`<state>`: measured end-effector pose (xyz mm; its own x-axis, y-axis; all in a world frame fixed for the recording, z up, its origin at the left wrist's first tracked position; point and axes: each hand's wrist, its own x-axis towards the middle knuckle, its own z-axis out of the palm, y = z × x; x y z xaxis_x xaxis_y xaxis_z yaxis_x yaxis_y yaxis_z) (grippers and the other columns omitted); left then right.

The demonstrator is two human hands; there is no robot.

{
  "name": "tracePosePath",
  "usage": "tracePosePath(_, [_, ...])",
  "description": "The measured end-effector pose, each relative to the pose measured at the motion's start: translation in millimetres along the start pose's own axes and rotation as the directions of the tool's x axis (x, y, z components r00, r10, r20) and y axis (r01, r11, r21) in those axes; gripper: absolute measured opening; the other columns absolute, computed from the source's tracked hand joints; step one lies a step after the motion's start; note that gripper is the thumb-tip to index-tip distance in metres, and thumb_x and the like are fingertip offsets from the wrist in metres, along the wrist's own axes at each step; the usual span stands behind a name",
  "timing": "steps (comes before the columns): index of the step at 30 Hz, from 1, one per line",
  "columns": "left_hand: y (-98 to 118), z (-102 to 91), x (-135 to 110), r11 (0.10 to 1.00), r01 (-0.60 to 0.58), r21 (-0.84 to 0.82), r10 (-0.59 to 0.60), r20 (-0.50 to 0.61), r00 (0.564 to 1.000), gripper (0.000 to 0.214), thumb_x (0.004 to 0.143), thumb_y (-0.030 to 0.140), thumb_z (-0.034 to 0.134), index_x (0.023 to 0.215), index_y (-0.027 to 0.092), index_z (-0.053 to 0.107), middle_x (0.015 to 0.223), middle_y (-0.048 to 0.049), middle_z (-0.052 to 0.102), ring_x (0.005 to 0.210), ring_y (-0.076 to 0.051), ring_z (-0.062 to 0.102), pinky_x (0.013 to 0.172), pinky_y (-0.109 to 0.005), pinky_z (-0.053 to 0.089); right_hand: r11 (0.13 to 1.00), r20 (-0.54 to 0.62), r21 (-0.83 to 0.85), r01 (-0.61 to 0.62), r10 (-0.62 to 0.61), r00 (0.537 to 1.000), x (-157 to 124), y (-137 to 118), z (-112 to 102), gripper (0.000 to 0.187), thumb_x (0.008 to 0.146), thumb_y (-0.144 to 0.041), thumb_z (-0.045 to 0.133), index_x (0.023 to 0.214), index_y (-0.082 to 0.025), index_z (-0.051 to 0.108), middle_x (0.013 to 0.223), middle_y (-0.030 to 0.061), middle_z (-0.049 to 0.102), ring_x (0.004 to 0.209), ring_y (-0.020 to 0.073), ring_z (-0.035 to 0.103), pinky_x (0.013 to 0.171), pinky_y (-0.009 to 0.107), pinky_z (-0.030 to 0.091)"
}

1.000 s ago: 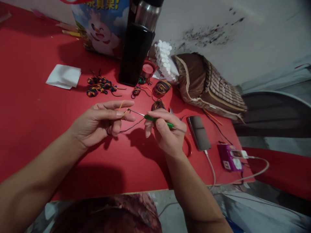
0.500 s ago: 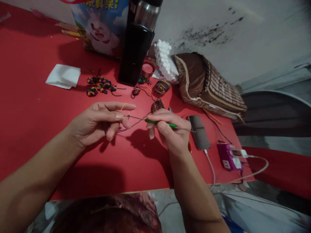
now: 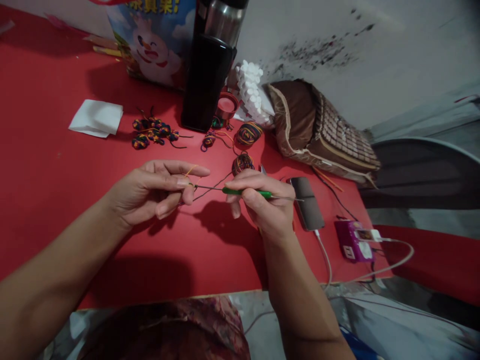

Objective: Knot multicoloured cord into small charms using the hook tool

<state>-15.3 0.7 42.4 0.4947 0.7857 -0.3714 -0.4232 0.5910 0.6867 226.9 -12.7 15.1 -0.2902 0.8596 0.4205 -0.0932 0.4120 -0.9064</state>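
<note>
Over the red table, my right hand (image 3: 264,200) is closed around a crochet hook (image 3: 247,192) with a green grip. The hook's thin metal shaft points left to the fingertips of my left hand (image 3: 157,192). Between thumb and finger, my left hand pinches multicoloured yarn (image 3: 190,170); an orange stretch of it runs up over the raised index finger. The hook's tip meets the yarn at this pinch, and the small stitches there are too fine to make out. A dark strand leads from the left hand toward a yarn ball (image 3: 243,163) behind the right hand.
Finished-looking knotted yarn pieces (image 3: 153,132) lie beside a folded white tissue (image 3: 96,118). Another yarn ball (image 3: 249,133) rests near a black phone (image 3: 208,82) leaning on a metal flask (image 3: 225,22). Rightward are a second phone (image 3: 307,204), a purple power block (image 3: 352,241) and a brown cushion (image 3: 322,125).
The hook's tip has dropped slightly and sits closer to my left fingertips. My left hand's lower fingers have curled inward a little. Both hands keep their holds.
</note>
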Motion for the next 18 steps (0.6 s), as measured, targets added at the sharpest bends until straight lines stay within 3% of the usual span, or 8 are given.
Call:
tracePosePath(4, [-1.0,-1.4,0.4,1.000,0.005,0.003,-0.005,0.029,1.000,0.030,0.075,0.003,0.066,0.098,0.009,0.084,0.054,-0.0046,0.068,0.035,-0.006,0.047,0.037,-0.013,0.037,1.000,0.011,0.022,-0.005,0.005,1.000,-0.1,0.4,1.7,0.019,0.100,-0.029,0.071,0.114,-0.028,0.084,0.087,0.0043,0.076,0.060,0.0114,0.067,0.050,0.024,0.056])
tracePosePath(11, [-9.6,-4.7,2.5,0.991,-0.125,-0.051,0.131,0.132,0.983,0.033,0.083,0.006,0.075,0.114,0.013,0.083,0.075,-0.0081,0.081,0.039,-0.007,0.059,0.043,-0.015,0.047,0.999,-0.077,0.038,-0.033,0.035,0.996,-3.3,4.9,15.7,0.021,0.102,-0.032,0.068,0.117,-0.029,0.082,0.090,0.0031,0.077,0.058,0.0103,0.068,0.052,0.025,0.055])
tracePosePath(15, [-16.4,-2.4,3.5,0.980,-0.192,-0.059,0.198,0.132,0.971,0.034,0.086,0.009,0.078,0.119,0.018,0.082,0.083,-0.0083,0.084,0.043,-0.008,0.065,0.049,-0.014,0.052,0.957,-0.127,0.266,-0.117,0.155,0.980,-2.3,7.0,29.7,0.019,0.102,-0.033,0.068,0.114,-0.028,0.082,0.084,0.0004,0.075,0.054,0.0078,0.065,0.049,0.021,0.052])
tracePosePath(18, [-21.6,-1.6,5.0,0.963,-0.250,-0.100,0.262,0.130,0.956,0.032,0.088,0.010,0.078,0.118,0.022,0.084,0.086,-0.0068,0.085,0.045,-0.007,0.067,0.051,-0.014,0.054,0.847,-0.121,0.495,-0.193,0.288,0.950,2.6,6.6,37.0,0.018,0.098,-0.039,0.073,0.108,-0.028,0.083,0.076,-0.0018,0.073,0.047,0.0062,0.057,0.043,0.019,0.048])
